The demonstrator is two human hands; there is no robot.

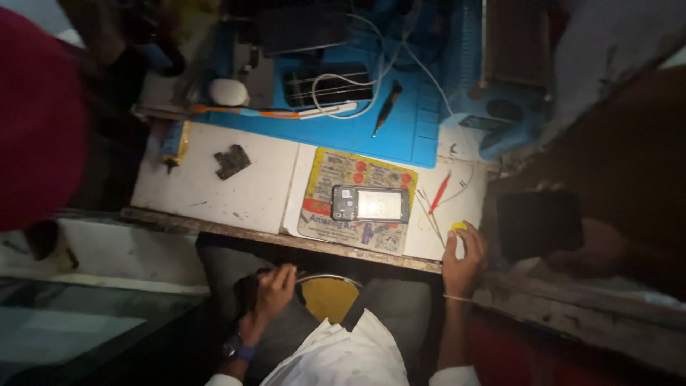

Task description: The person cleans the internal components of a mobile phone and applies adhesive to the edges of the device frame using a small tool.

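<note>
A small round yellow piece (458, 226) is pinched at the fingertips of the right hand (463, 259), right at the front edge of the scuffed white worktop (214, 189). What it's made of can't be told, it's too small. The left hand (275, 287) is held down off the bench over the lap, fingers curled loosely; whether anything is gripped in it can't be made out.

Just left of the yellow piece, a dark rectangular phone (371, 204) with its back opened up is laid flat on a worn printed card mat (354, 200) with red dots. A thin red-handled tool (439, 193) and some fine wires are lying between phone and hand. Further back a blue rubbery work mat (407, 132) is spread out, with a second phone (327, 87), white cable, a black pen-shaped tool (386, 107) and an orange-and-blue handled tool (246, 111) on it.
</note>
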